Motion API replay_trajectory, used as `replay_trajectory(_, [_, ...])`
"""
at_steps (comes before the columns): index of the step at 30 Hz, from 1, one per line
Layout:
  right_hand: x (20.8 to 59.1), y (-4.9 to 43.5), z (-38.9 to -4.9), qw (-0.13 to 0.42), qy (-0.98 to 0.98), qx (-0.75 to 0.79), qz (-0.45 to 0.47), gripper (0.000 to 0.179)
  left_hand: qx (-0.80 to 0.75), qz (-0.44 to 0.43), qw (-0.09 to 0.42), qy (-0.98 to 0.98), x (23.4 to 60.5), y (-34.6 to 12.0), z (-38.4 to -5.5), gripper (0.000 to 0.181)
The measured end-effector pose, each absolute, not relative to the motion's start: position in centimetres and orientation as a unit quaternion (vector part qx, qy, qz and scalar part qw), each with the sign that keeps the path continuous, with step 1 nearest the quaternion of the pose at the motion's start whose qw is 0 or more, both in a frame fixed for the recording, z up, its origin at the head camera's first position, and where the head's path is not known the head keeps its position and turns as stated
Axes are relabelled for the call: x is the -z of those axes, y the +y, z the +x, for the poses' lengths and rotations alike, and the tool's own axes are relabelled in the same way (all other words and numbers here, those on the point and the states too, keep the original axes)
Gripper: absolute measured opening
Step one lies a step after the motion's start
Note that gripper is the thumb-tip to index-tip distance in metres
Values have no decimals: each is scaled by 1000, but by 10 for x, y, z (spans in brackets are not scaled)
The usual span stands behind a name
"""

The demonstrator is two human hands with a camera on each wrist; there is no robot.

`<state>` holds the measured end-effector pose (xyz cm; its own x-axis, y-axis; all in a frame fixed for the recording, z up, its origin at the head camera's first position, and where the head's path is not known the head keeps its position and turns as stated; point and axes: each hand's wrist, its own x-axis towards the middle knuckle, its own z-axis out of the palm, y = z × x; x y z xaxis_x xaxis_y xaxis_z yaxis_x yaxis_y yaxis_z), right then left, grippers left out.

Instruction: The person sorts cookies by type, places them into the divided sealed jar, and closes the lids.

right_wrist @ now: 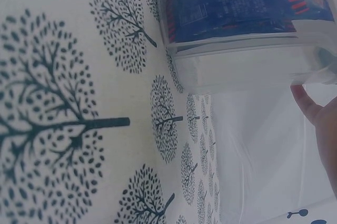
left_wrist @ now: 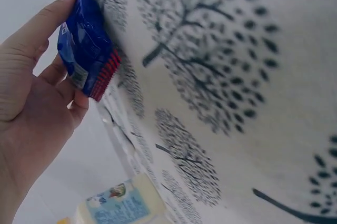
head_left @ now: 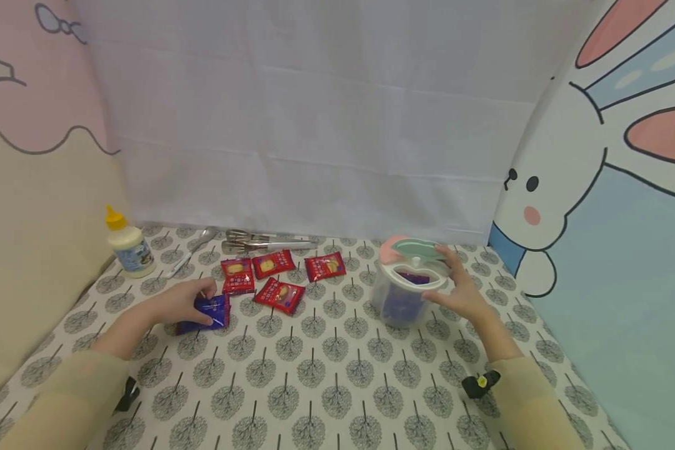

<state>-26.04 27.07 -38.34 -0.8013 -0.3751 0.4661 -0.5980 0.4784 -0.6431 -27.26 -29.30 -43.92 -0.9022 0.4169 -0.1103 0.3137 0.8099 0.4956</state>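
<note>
A blue snack packet (left_wrist: pixel 87 40) with a red striped end is gripped between the thumb and fingers of my left hand (head_left: pixel 182 303), low over the cloth at left. On the right, my right hand (head_left: pixel 455 290) holds a clear plastic canister (head_left: pixel 396 303) by its upper rim, thumb in front and fingers at the back. The canister's lid (head_left: pixel 419 248) has a pink and a green part; under its front opening, blue packets (right_wrist: pixel 231 6) show through the wall. Several red snack packets (head_left: pixel 279 295) lie flat just right of the left hand.
A glue-like bottle (head_left: pixel 132 250) with a yellow cap stands at the back left, next to a spoon (head_left: pixel 192 251). Metal utensils with light handles (head_left: pixel 267 244) lie behind the red packets. A tree-print cloth (head_left: pixel 315 400) covers the table, and white fabric (head_left: pixel 315 125) hangs behind.
</note>
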Motion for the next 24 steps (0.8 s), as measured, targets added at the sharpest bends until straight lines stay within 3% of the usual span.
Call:
replay_trajectory(11, [383,271,-260,127,-850,-426,282,96,-274,239,67,929,406,-268,-275,23])
replay_trajectory(24, [385,272,-261,123,-840,-444,288,96,-319,282,12,905,326,-205,-277,31])
